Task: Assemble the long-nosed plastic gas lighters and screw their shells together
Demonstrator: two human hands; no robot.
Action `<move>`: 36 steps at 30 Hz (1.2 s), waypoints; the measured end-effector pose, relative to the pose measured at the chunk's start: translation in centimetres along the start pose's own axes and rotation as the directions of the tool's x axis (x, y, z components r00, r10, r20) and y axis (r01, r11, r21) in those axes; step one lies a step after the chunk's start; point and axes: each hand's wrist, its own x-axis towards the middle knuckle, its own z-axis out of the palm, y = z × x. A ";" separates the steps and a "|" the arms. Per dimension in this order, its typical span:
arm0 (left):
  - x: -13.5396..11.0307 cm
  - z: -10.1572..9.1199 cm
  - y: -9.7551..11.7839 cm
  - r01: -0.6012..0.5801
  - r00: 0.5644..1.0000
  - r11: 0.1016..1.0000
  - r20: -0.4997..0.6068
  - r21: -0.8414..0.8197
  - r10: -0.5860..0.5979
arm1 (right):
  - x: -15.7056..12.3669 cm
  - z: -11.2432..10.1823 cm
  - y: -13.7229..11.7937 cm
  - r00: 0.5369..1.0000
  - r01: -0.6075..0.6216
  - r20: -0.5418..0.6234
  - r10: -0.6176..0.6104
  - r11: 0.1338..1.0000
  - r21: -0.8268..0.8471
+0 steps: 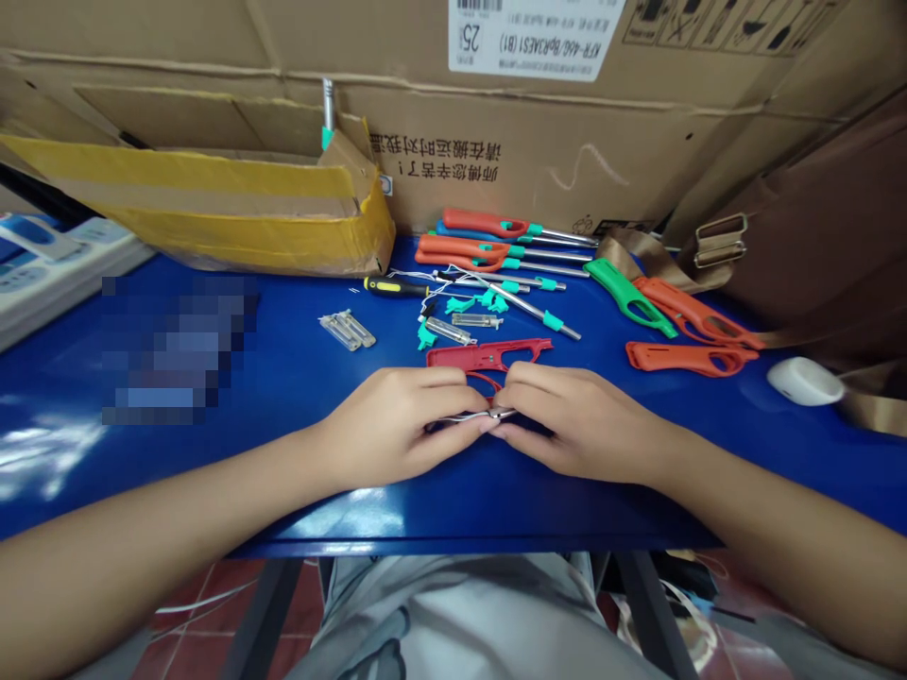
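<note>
Slim shiny metal piece (473, 416) between both hands (393, 427) (577, 425)

Glossy blue table top (283, 378) (mirror-bright), matt red plastic shell (488, 355), rough brown cardboard box (567, 151), shiny metal tube (476, 320).

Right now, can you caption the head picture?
The left hand and right hand pinch a thin silver metal piece near a red plastic shell.
</note>
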 end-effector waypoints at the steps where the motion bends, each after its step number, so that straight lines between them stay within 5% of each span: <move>1: 0.0 0.1 0.1 0.013 1.000 0.999 -0.009 -0.031 -0.013 | 0.0 0.0 0.0 1.000 0.000 -0.003 0.000 1.000 -0.015; 13: 0.2 0.3 0.3 0.021 0.975 0.996 -0.219 -0.083 -0.039 | -0.2 0.3 0.1 0.995 0.015 -0.097 -0.011 0.999 0.044; 26: 0.2 0.3 0.2 -0.023 0.988 0.999 -0.154 0.025 0.026 | 0.0 0.1 -0.1 0.997 -0.002 -0.082 -0.006 0.996 -0.089; 36: 0.4 0.1 -0.1 0.003 0.995 0.984 -0.096 -0.180 -0.020 | 0.0 -0.2 -0.2 1.000 -0.006 0.004 0.006 1.000 -0.020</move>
